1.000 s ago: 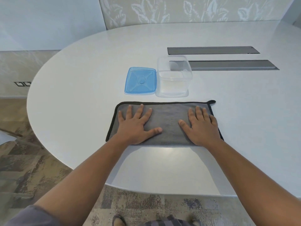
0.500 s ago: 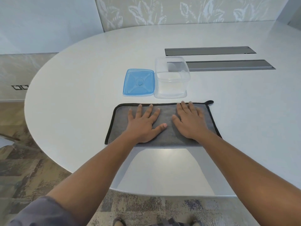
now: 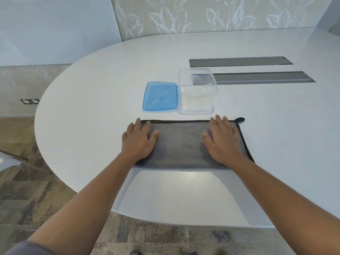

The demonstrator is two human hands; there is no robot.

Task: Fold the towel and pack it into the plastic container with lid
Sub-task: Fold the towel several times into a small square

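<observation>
Since half a second ago, both hands have been slid apart from the middle of the grey towel (image 3: pixel 181 142) toward its ends. At the left end, the left hand (image 3: pixel 138 142) is laid flat, fingers straight and slightly spread; at the right end, the right hand (image 3: pixel 221 141) is pressed flat likewise, nothing being pinched. Smoothing of an already folded towel appears to be in hand; another fold, end to end, is probably called for next. Beyond the towel, the blue lid (image 3: pixel 160 97) is lying beside the clear plastic container (image 3: pixel 197 92), which is seen to be empty, on the white table (image 3: pixel 92 107).
</observation>
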